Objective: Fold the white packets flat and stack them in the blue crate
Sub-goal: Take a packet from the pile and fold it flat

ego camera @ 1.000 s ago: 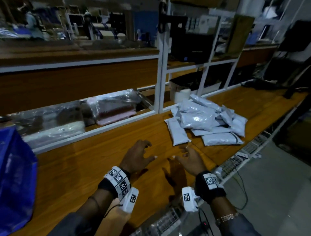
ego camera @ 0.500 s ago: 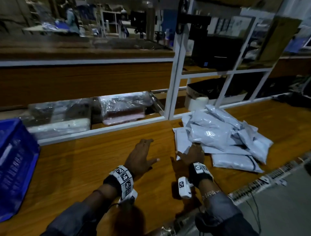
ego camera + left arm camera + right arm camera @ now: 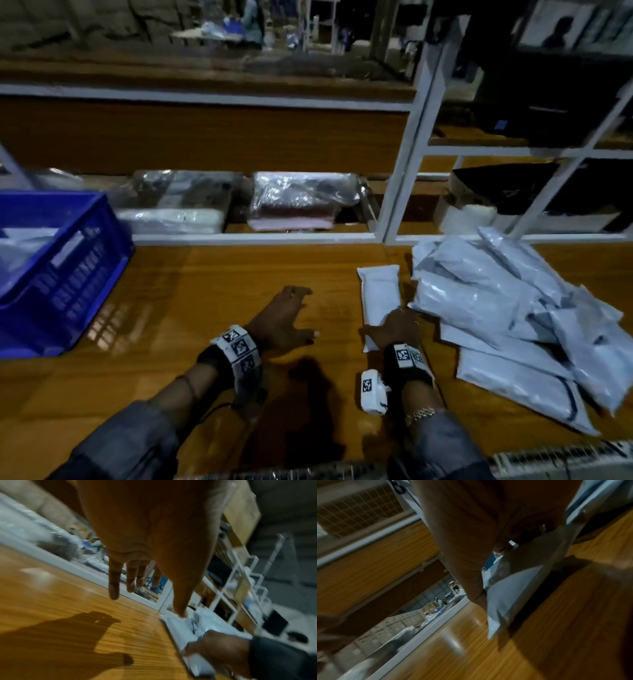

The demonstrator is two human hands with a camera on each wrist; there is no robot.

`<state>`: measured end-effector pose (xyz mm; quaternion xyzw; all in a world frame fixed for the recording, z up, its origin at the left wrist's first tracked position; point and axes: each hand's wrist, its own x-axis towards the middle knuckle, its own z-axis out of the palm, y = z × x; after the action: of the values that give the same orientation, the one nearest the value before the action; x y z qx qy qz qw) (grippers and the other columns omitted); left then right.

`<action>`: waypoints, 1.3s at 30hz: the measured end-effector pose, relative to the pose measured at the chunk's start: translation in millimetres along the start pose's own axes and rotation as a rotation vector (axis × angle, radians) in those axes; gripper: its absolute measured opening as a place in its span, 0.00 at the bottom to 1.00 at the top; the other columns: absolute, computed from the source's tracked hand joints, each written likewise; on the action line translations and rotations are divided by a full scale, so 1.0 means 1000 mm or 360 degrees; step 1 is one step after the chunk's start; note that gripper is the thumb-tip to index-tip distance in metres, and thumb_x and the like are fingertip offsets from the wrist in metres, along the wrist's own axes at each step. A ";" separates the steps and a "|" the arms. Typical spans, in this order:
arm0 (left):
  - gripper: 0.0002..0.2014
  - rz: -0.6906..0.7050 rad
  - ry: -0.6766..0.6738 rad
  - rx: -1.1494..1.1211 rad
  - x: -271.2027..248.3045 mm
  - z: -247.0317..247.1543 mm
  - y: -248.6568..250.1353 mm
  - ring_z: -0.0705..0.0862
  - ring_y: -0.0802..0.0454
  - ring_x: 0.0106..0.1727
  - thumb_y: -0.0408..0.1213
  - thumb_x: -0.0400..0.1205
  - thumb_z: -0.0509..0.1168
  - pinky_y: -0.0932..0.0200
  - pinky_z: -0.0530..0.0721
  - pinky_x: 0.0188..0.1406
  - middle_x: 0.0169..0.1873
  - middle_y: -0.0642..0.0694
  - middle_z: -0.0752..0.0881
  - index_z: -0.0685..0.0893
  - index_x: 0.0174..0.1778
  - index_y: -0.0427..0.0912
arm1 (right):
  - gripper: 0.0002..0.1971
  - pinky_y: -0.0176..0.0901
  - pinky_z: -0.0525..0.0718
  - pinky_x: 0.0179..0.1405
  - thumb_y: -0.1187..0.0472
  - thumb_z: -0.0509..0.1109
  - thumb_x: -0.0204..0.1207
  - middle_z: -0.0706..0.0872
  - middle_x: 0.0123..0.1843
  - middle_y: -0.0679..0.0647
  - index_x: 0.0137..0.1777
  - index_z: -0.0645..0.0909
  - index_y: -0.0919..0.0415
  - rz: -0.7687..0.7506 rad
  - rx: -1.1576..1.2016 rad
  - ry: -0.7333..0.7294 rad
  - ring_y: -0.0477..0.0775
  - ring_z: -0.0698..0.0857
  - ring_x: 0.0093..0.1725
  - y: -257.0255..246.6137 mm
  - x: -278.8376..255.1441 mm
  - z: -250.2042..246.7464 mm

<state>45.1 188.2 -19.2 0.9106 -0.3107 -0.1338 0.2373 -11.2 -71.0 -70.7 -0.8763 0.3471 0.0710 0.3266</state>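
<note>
1. One white packet (image 3: 379, 294) now lies apart from the pile of packets (image 3: 507, 308), just left of it on the wooden bench (image 3: 205, 291); half a second ago it was tucked against the pile's left edge. The right hand (image 3: 394, 329) has come down on its near end, fingers curled round that end (the right wrist view shows plastic gathered under the palm).
2. The left hand (image 3: 284, 322) stays spread and holds nothing, hovering over bare bench left of the pile, where it was before.
3. My reading: a single packet is being drawn out for folding, so the fold itself is not yet begun.
4. The blue crate (image 3: 61, 270) has come further into view far left of the pile, its left side cut off; pale shapes inside may be packets, too blurred to confirm.
5. Both wrist views are smeared by motion. The pile's count is unclear, since packets overlap.
</note>
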 end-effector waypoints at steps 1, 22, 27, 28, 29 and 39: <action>0.47 -0.0046 -0.0013 -0.0003 -0.004 0.004 -0.004 0.71 0.44 0.79 0.59 0.76 0.76 0.51 0.74 0.74 0.81 0.41 0.64 0.61 0.85 0.44 | 0.54 0.59 0.81 0.68 0.38 0.85 0.50 0.79 0.71 0.67 0.74 0.73 0.65 -0.0046 -0.0054 0.0021 0.69 0.80 0.68 0.001 -0.006 0.008; 0.40 -0.0181 -0.0013 0.0241 -0.155 0.007 -0.110 0.70 0.45 0.80 0.70 0.78 0.53 0.27 0.60 0.76 0.79 0.48 0.74 0.69 0.83 0.51 | 0.36 0.59 0.46 0.84 0.39 0.77 0.69 0.69 0.82 0.47 0.78 0.71 0.30 -0.1300 -0.0542 -0.0416 0.54 0.57 0.85 -0.084 -0.146 0.113; 0.40 -0.0155 0.0167 0.0239 -0.181 0.023 -0.145 0.59 0.45 0.86 0.69 0.81 0.38 0.20 0.51 0.78 0.85 0.48 0.65 0.63 0.87 0.53 | 0.39 0.63 0.42 0.86 0.44 0.73 0.67 0.64 0.86 0.47 0.81 0.70 0.35 -0.1184 -0.0444 -0.0354 0.54 0.52 0.87 -0.085 -0.170 0.128; 0.37 -0.0157 0.0213 0.0272 -0.184 0.026 -0.148 0.57 0.44 0.87 0.66 0.84 0.38 0.19 0.49 0.78 0.86 0.48 0.64 0.62 0.87 0.53 | 0.37 0.63 0.39 0.86 0.42 0.72 0.69 0.62 0.87 0.46 0.81 0.70 0.35 -0.1163 -0.0418 -0.0340 0.52 0.49 0.88 -0.087 -0.175 0.129; 0.34 -0.0155 0.0261 0.0304 -0.187 0.030 -0.151 0.56 0.43 0.88 0.63 0.87 0.39 0.19 0.47 0.78 0.86 0.49 0.63 0.61 0.88 0.54 | 0.34 0.62 0.36 0.86 0.41 0.70 0.73 0.59 0.88 0.46 0.82 0.70 0.36 -0.1165 -0.0401 -0.0320 0.51 0.47 0.88 -0.088 -0.180 0.132; 0.33 -0.0218 0.0402 0.0324 -0.170 0.036 -0.141 0.66 0.39 0.84 0.54 0.88 0.36 0.28 0.64 0.80 0.83 0.43 0.71 0.66 0.86 0.47 | 0.25 0.53 0.52 0.82 0.44 0.48 0.90 0.72 0.83 0.52 0.84 0.68 0.46 -0.1168 -0.0594 -0.0030 0.57 0.63 0.84 -0.116 -0.175 0.159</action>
<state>-30.0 380.3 -106.2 0.9586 -0.2276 -0.0021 0.1712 -50.0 189.4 -71.7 -0.9854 -0.0103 0.0195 0.1687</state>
